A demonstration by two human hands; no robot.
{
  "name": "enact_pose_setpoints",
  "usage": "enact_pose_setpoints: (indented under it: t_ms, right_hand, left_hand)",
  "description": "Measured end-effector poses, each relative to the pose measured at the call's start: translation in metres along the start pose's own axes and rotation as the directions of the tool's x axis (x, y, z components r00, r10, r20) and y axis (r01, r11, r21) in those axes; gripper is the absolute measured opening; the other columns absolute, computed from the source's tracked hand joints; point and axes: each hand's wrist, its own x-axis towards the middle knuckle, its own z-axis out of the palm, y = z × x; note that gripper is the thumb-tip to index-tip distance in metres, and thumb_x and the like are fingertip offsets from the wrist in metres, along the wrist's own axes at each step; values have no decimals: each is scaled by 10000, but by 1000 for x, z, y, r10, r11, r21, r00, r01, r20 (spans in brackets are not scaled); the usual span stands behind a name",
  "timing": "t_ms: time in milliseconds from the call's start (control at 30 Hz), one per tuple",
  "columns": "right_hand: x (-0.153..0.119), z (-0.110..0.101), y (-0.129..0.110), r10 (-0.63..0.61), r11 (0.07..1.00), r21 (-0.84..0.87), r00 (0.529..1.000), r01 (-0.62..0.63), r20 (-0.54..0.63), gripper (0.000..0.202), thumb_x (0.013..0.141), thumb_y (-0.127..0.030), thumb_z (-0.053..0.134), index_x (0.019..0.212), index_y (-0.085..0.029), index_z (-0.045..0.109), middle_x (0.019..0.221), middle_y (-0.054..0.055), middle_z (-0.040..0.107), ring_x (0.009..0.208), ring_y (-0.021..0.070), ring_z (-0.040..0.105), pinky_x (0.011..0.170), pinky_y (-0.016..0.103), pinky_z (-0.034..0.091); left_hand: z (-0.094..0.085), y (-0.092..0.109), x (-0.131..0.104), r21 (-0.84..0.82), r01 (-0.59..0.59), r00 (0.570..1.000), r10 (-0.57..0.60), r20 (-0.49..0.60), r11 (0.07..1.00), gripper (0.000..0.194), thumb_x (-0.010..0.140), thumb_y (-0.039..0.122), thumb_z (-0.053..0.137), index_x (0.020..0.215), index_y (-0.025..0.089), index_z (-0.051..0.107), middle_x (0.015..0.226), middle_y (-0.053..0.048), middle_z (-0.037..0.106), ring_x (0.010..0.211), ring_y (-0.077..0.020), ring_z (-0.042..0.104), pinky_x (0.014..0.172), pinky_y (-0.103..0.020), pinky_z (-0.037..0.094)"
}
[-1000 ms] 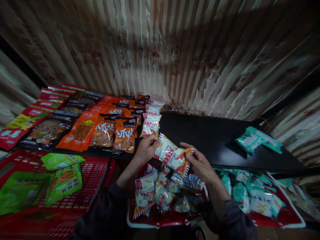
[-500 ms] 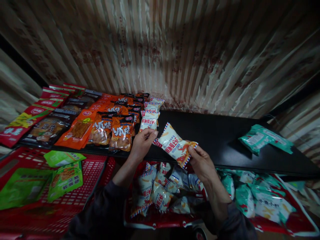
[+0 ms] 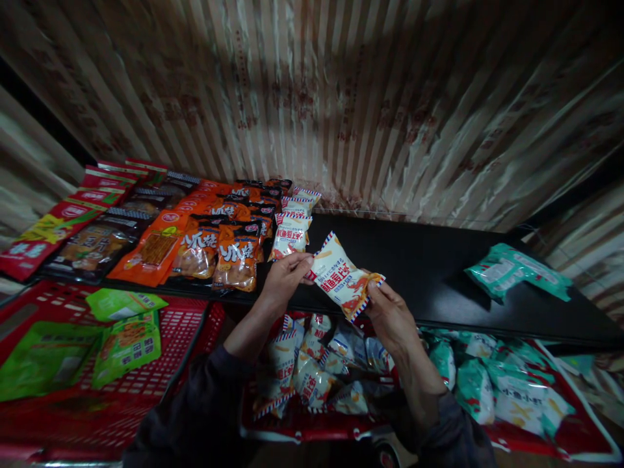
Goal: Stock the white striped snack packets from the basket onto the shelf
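Between my hands, above the shelf's front edge, is a white snack bag (image 3: 340, 276) with red lettering and striped ends, tilted. My right hand (image 3: 392, 318) pinches its lower right corner. My left hand (image 3: 283, 286) has thumb and fingers closed at the bag's left edge. Just behind the left hand, a row of matching white snack bags (image 3: 291, 235) lies on the black shelf (image 3: 414, 260). Orange snack bags (image 3: 237, 257) lie left of that row. Below my hands, a red basket (image 3: 297, 432) holds more white bags.
Red, dark and orange packets (image 3: 92, 244) fill the shelf's left part. A teal bag (image 3: 517, 270) lies at the right. The left red basket (image 3: 182, 325) holds green packets (image 3: 129, 348); the right one holds teal-and-white bags (image 3: 524, 396). A striped sheet (image 3: 302, 110) hangs behind.
My left hand has shifted slightly right, away from the row of white bags, to the held bag's left edge. The held bag has risen and turned a little.
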Motion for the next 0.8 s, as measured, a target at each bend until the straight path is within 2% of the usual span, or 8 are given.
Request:
enact_pose_setpoints:
  t_ms: [133, 267, 467, 600, 667, 800]
  right_hand:
    - [1, -1, 5, -29, 998, -59, 999, 27, -34, 465, 590, -488, 873, 961, -226, 772, 960, 52, 781, 877, 253, 720, 794, 413, 595]
    - [3, 0, 12, -52, 995, -91, 998, 48, -35, 449, 618, -496, 853, 966, -223, 773, 918, 49, 782, 869, 252, 716, 772, 410, 594]
    - [0, 4, 17, -88, 995, -50, 991, 84, -102, 375, 537, -480, 897, 758, -204, 775, 780, 26, 765, 722, 224, 704, 691, 395, 600]
    - [-5, 8, 16, -47, 999, -23, 994, 45, -95, 341, 559, -466, 895, 721, -195, 765, 740, 29, 755, 714, 232, 712, 685, 395, 609]
    - [-5, 8, 16, -27, 1000, -5, 995, 27, -96, 347, 552, -461, 901, 722, -193, 760, 743, 33, 755, 724, 232, 715, 669, 378, 613]
    - [-4, 6, 16, 18, 999, 35, 992, -14, -122, 361, 546, -449, 911, 760, -206, 752, 816, 30, 765, 734, 199, 712, 619, 314, 609]
  left_hand:
    - [-2, 1, -1, 6, -37, 998, 37, -49, 999, 345, 630, 468, 776, 758, 156, 699, 743, -12, 675, 647, -115, 586, 537, -202, 494]
    - [-4, 1, 0, 42, -76, 990, 80, -116, 996, 338, 659, 485, 749, 700, 157, 681, 622, 6, 632, 550, -100, 544, 502, -203, 457]
    - [-3, -4, 2, 50, -149, 962, 157, -223, 988, 328, 666, 472, 735, 642, 163, 626, 537, 42, 549, 482, -80, 475, 451, -194, 399]
    - [-2, -3, 1, 36, -128, 950, 133, -281, 991, 316, 666, 453, 743, 647, 162, 623, 547, 50, 536, 488, -72, 455, 456, -188, 395]
    - [-2, -1, 2, 4, -107, 961, 104, -258, 994, 343, 646, 476, 761, 659, 161, 627, 584, 38, 563, 520, -80, 483, 472, -192, 415]
    - [-3, 2, 2, -111, -55, 990, 39, -135, 992, 393, 656, 510, 768, 804, 163, 657, 798, -16, 673, 687, -116, 604, 600, -213, 494]
